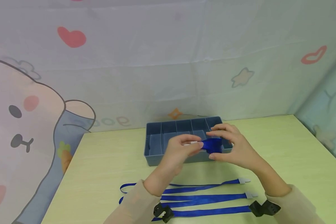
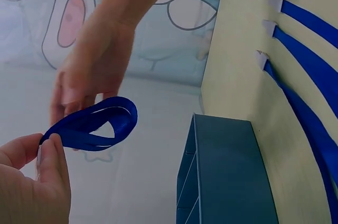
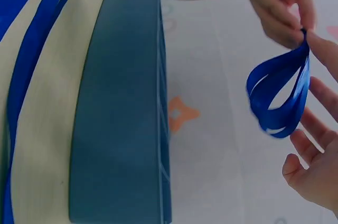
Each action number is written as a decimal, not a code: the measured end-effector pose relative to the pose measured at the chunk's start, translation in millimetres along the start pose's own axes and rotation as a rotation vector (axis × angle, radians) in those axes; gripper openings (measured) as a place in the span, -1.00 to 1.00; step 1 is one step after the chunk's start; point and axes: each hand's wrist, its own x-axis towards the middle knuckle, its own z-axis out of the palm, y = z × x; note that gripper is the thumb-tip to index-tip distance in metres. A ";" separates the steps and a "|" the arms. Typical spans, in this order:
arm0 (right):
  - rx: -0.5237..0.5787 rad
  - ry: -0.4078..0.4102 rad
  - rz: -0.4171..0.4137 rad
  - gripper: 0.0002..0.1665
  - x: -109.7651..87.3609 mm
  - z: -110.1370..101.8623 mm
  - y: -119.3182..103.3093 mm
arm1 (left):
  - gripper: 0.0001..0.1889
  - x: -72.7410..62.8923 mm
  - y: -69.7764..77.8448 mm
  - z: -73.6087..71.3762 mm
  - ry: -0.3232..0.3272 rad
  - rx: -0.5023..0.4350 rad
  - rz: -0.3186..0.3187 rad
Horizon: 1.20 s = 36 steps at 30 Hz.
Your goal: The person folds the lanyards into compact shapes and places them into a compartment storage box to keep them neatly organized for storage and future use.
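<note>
A blue lanyard, wound into several loops, is in the air over the front of the grey-blue divided box. My left hand pinches one end of it between thumb and fingers; a bit of white shows at those fingers in the head view. My right hand is around the looped end, thumb and fingers spread apart. In the right wrist view its fingers are beside the loops, some seeming to touch them. The loops stand partly open in the left wrist view.
Several blue lanyards with whitish clips lie stretched out on the pale yellow table, nearer to me than the box. My forearms partly cover them. A printed cloth hangs behind the table.
</note>
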 end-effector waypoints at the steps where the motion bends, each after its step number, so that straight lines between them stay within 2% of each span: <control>1: -0.014 -0.016 -0.002 -0.37 -1.0 -0.3 2.5 | -0.76 0.1 0.8 -0.4 0.004 -0.006 -0.005; 4: -0.031 -0.028 -0.007 -0.34 -3.5 -0.1 9.6 | -0.76 0.4 2.3 -1.7 0.008 -0.038 -0.020; 12: -0.028 0.072 -0.056 -0.52 -9.5 -1.3 19.8 | -0.74 -1.4 5.4 -6.7 -0.051 -0.192 -0.064; 17: 0.055 0.063 -0.127 -0.54 -10.2 -1.6 23.2 | -0.76 -3.7 7.1 -12.5 -0.065 -0.244 -0.104; 22: 0.137 0.026 -0.151 -0.54 -9.8 -4.9 25.0 | -0.75 -5.0 6.4 -17.9 -0.064 -0.246 -0.106; 28: 0.266 -0.006 -0.174 -0.57 -9.4 -8.9 23.2 | -0.74 -5.5 0.9 -22.2 -0.047 -0.182 -0.075; 33: 0.373 -0.024 -0.201 -0.57 -13.3 -11.9 19.9 | -0.77 -6.9 -2.7 -24.9 -0.076 -0.007 0.004; 36: 0.341 -0.044 -0.179 -0.56 -14.3 -16.1 20.0 | -0.80 -7.2 -3.0 -26.4 -0.088 0.077 0.062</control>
